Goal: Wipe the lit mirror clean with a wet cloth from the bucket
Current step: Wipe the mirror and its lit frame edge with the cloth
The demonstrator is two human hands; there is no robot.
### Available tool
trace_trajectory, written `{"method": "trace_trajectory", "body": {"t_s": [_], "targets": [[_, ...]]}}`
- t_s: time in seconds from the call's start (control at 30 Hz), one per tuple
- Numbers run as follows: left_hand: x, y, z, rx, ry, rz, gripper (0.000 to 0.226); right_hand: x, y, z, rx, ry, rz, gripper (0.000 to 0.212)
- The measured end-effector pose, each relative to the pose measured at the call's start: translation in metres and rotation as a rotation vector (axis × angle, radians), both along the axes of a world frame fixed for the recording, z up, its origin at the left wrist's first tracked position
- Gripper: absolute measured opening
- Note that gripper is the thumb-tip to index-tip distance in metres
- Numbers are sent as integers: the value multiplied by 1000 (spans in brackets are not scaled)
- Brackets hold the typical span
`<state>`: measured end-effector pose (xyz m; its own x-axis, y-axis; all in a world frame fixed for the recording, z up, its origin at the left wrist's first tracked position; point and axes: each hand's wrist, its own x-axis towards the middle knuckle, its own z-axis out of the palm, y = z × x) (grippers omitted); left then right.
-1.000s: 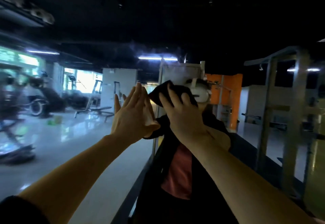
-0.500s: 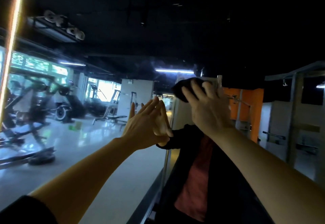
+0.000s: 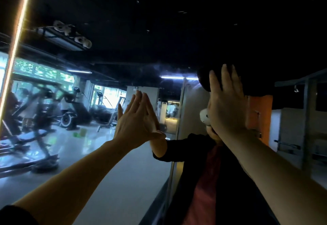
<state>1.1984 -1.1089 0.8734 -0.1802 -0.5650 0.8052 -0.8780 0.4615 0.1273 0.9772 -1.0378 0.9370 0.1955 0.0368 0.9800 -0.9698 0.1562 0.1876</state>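
Both arms are reaching up to the mirror (image 3: 99,163), which is filling almost the whole view in front of me.

Left hand (image 3: 137,125): lying flat on the glass, fingers straight and close together, pointing up, thumb sticking out to the right. It is holding nothing. Its reflection is meeting it fingertip to fingertip.

Right hand (image 3: 227,104): sitting higher and to the right of the left, well apart from it. Fingers are straight and spread, palm pressing the cloth (image 3: 206,81) against the glass. The cloth is dark and bunched; only its left and upper edges are showing past my fingers, and it is blending into the dark ceiling reflected behind it, so I cannot tell its full outline.

A light strip (image 3: 16,41) is glowing orange-white along the mirror's left edge, running from the top down to the left border.

Reflected in the glass: my torso in a dark jacket (image 3: 180,147) over a red shirt (image 3: 205,186), with a white piece of the headset (image 3: 204,117) peeking out left of my right hand. Far left, blurred gym machines (image 3: 39,111) are standing on a shiny floor, with bright windows (image 3: 109,95) behind them. A grey frame (image 3: 307,111) is showing at the far right.

The bucket is out of view.
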Motion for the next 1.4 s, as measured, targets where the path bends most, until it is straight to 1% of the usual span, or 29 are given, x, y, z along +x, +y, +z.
{"method": "trace_trajectory", "body": {"t_s": [0.07, 0.13, 0.2, 0.23, 0.3, 0.33, 0.37, 0.4, 0.47, 0.5, 0.53, 0.57, 0.6, 0.63, 0.67, 0.73, 0.8, 0.87, 0.9, 0.97, 1.03, 1.07, 1.1, 1.13, 1.23, 1.27, 1.3, 1.33, 1.4], "targets": [[1, -2, 1, -3, -12, 7, 134, 22, -13, 6, 31, -19, -7, 48], [3, -1, 1, -15, -46, 22, 136, 50, -31, 15, 88, 32, -22, 50], [6, 1, 1, -42, -26, -71, 132, 77, -46, 22, 135, 104, -54, 51], [6, 3, 0, -68, 61, -188, 120, 89, -52, 23, 160, 130, -68, 52], [8, 5, -2, -161, 385, -398, 77, 105, -57, 20, 217, 170, -65, 55], [8, 5, -2, -218, 551, -440, 63, 109, -58, 16, 249, 191, -33, 57], [8, 6, 0, -273, 670, -473, 56, 112, -59, 12, 295, 214, 7, 58], [6, 7, 3, -310, 740, -543, 54, 113, -59, 7, 350, 235, 55, 57], [-4, 9, 11, -293, 779, -770, 55, 116, -51, -1, 481, 248, 244, 56], [-12, 11, 16, -261, 788, -864, 54, 118, -44, -3, 555, 192, 430, 54], [-21, 14, 19, -239, 806, -927, 52, 121, -34, -6, 622, 83, 659, 52], [-29, 13, 21, -236, 815, -934, 49, 123, -24, -7, 673, -61, 888, 50], [-37, 10, 21, -249, 809, -884, 46, 123, -17, -9, 692, -203, 1072, 49], [-43, 5, 20, -283, 778, -788, 45, 122, -14, -11, 669, -326, 1198, 47], [-48, -4, 16, -331, 724, -666, 46, 120, -15, -14, 587, -390, 1216, 46], [-52, -20, 6, -381, 623, -470, 53, 110, -22, -26, 322, -343, 1015, 48], [-44, -29, 0, -429, 538, -406, 60, 94, -24, -44, 121, -228, 735, 44], [-26, -44, -1, -471, 505, -342, 56, 74, -24, -63, 72, -62, 467, 36], [-13, -52, 1, -458, 539, -291, 54, 66, -24, -70, 94, 23, 348, 36], [15, -69, 7, -356, 704, -169, 50, 54, -27, -78, 173, 161, 183, 44], [28, -76, 10, -259, 844, -73, 50, 50, -29, -76, 212, 186, 115, 49], [21, -72, 12, -256, 850, -61, 49, 50, -29, -75, 214, 179, 110, 48], [8, -62, 14, -292, 805, -94, 50, 50, -29, -74, 212, 172, 112, 47], [-9, -50, 15, -370, 698, -161, 51, 50, -28, -73, 206, 177, 111, 46], [-47, -26, 18, -606, 131, -423, 49, 45, -23, -70, 196, 215, 124, 51], [-47, -29, 24, -654, 28, -451, 49, 43, -22, -68, 196, 221, 144, 51], [-43, -36, 32, -668, 37, -434, 51, 39, -20, -67, 194, 219, 170, 49], [-37, -42, 41, -635, 143, -384, 53, 36, -17, -67, 190, 202, 194, 45], [-32, -47, 57, -506, 458, -290, 56, 25, -6, -67, 162, 169, 213, 42]]}}
